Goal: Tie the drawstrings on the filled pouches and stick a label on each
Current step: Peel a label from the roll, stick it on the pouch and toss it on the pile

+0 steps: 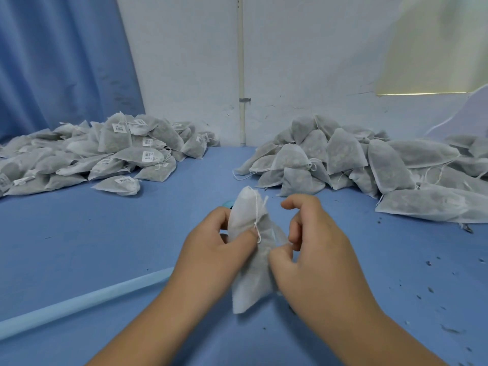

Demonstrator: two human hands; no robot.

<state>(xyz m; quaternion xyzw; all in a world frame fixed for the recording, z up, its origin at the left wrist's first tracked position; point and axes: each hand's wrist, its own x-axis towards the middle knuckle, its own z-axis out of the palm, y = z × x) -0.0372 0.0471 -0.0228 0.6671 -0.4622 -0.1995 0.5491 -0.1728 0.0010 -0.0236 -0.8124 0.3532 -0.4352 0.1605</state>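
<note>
A white filled pouch (250, 265) stands upright in the middle, above the blue table (105, 247). My left hand (211, 249) grips its left side, the thumb pressing the gathered neck where the white drawstring (256, 220) hangs in a loop. My right hand (314, 254) holds the pouch's right side with thumb and curled fingers; the index finger is raised and bent. A pile of labelled pouches (105, 154) lies at the back left. An unlabelled pile of pouches (356, 165) lies at the back right.
A pale blue strip (79, 299) runs across the table at the lower left. Dark crumbs (427, 289) are scattered on the right. A small teal object (227, 204) peeks out behind the held pouch. A blue curtain (60, 62) and a white wall stand behind.
</note>
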